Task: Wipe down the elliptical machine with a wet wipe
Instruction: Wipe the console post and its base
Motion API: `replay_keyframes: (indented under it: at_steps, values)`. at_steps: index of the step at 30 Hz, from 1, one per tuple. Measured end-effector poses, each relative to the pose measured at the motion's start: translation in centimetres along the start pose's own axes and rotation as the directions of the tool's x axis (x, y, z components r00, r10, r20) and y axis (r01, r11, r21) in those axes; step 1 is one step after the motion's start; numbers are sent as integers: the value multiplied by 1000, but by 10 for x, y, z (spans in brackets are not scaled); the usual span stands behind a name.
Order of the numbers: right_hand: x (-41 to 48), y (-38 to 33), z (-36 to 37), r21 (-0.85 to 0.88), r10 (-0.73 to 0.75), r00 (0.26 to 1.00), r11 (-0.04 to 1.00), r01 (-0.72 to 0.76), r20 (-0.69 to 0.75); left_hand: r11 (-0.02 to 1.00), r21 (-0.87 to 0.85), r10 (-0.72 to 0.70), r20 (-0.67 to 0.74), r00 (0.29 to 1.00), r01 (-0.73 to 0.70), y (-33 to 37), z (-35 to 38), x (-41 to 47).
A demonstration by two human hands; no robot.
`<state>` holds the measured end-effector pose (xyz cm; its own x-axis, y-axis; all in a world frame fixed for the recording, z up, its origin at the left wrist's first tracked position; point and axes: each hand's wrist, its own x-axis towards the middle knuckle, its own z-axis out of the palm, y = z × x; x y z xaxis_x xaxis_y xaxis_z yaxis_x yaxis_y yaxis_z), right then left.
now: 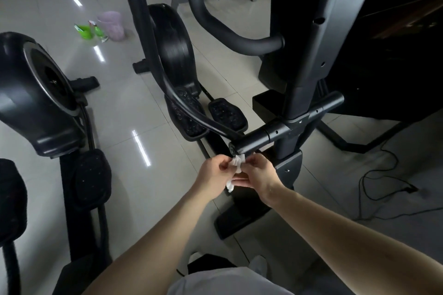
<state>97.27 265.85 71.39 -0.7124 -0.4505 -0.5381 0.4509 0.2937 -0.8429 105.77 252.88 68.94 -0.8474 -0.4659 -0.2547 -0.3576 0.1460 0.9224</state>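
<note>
Wet wipe (pixel 237 162), partly hidden, seemingly pinched by left hand (pixel 214 172), right hand (pixel 258 173).

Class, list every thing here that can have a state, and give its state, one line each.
wet wipe: crumpled, held between both hands
left hand: pinching the wipe
right hand: pinching the wipe
pedals: nobody standing on them
pink bin: upright on the floor
cable: loose on the floor

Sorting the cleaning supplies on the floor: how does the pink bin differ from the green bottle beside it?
The pink bin is pale and wide; the green bottle is bright, narrow and topped by a spray head. The bin looks taller than the bottle. Both stand on the tiled floor.
</note>
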Motion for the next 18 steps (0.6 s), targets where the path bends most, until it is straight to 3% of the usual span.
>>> replay_keyframes:
  at_steps: [2,8,13,16,18]
  values:
    - [-2,13,-1,114,56,998,992,-54,-11,1000,12,-28,62,998,28,-7,6,1]
    - [2,56,-14,124,118,969,988,-92,-219,993,107,-84,314,946,53,-36,23,5]
    - [32,69,-27,-79,58,899,992,-103,-434,973,103,-222,211,952,204,-58,35,11]
    - [56,65,-28,-83,-1,868,996,-46,-497,958,104,-284,184,941,268,-75,41,20]
    - [71,58,-24,-191,-85,860,982,-15,-504,954,114,-295,192,936,277,-83,41,24]
